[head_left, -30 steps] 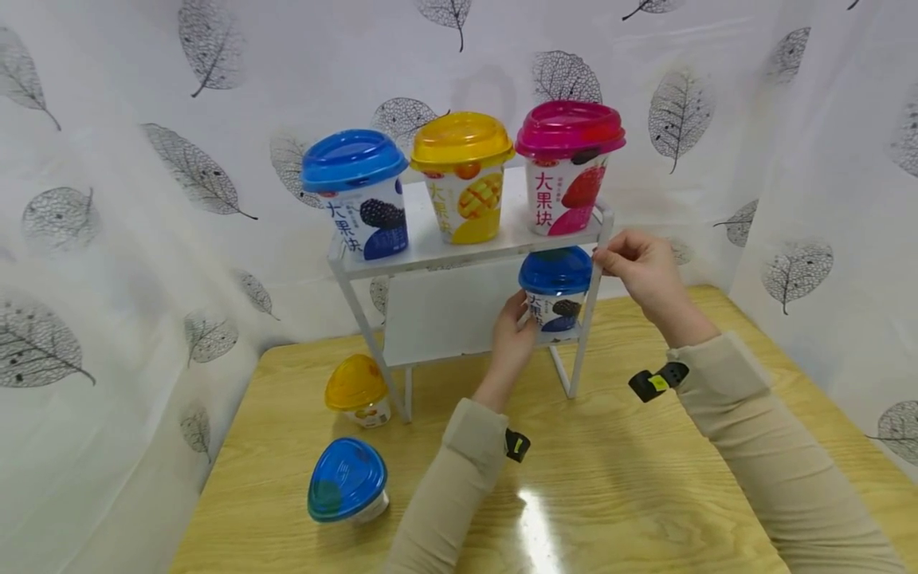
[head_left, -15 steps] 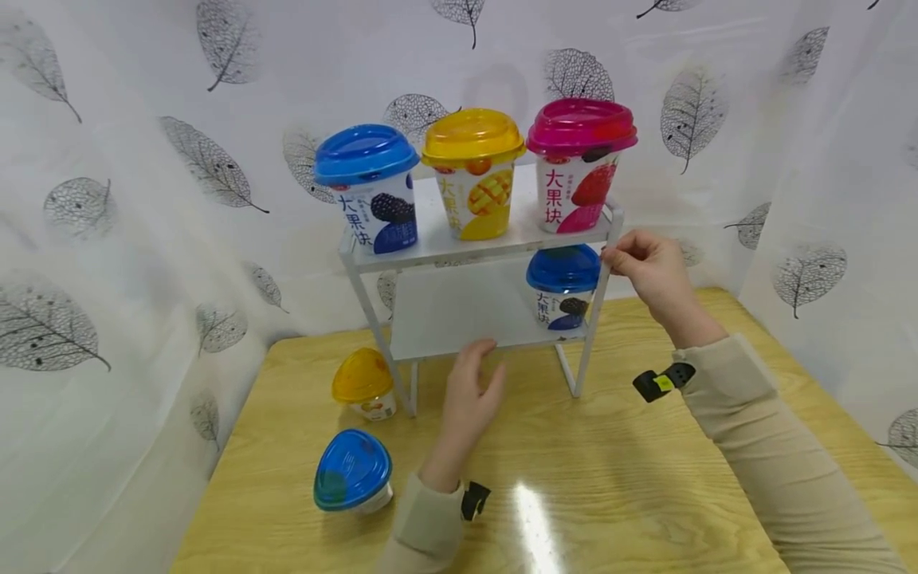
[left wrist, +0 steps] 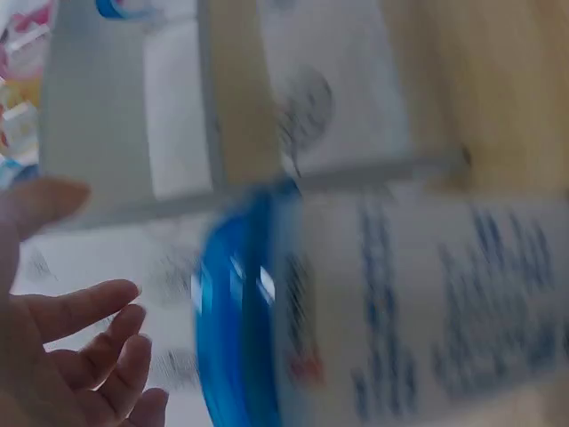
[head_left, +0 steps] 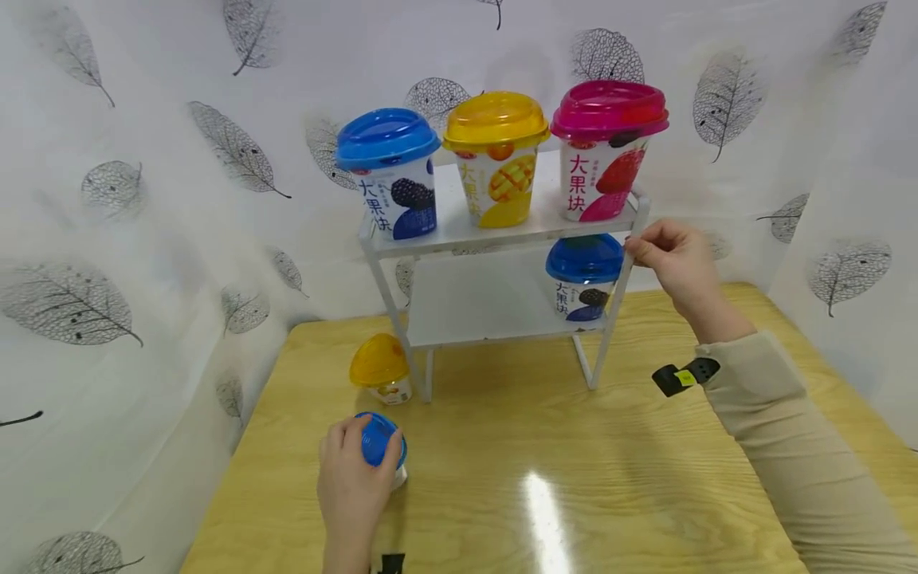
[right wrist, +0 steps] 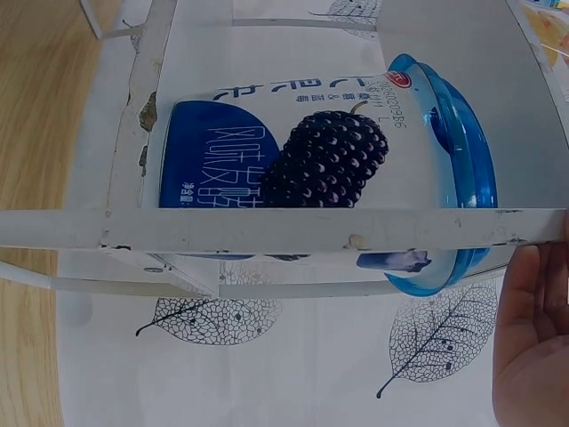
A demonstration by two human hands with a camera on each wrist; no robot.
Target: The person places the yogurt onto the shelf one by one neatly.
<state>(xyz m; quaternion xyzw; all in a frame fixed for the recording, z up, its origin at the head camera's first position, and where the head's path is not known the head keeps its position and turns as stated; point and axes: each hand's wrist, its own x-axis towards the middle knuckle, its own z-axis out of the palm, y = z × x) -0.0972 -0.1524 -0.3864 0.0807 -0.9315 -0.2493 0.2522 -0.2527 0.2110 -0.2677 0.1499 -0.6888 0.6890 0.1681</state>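
Observation:
Over the blue-lidded yogurt cup [head_left: 378, 440] at the table's front left, my left hand [head_left: 353, 482] reaches with thumb and fingers spread about the lid. In the left wrist view, the fingers [left wrist: 84, 311] are parted and a gap separates them from the blurred cup [left wrist: 400, 302]. My right hand [head_left: 681, 267] pinches the right upright of the white two-tier rack [head_left: 466, 296], just below its top shelf. A second blue-lidded cup [head_left: 584, 279], printed with a blackberry, stands at the lower shelf's right end, behind that upright.
On the top shelf stand blue-lidded [head_left: 390, 175], yellow-lidded [head_left: 498, 159] and pink-lidded [head_left: 606, 151] cups in a row. Another yellow-lidded cup [head_left: 380, 368] is on the wooden table [head_left: 488, 446] beside the rack's left leg. A leaf-patterned curtain [head_left: 143, 263] hangs behind.
My left hand has let go of the blue-lidded cup on the lower shelf and moved down and left to the one on the table. My right hand keeps its hold on the rack.

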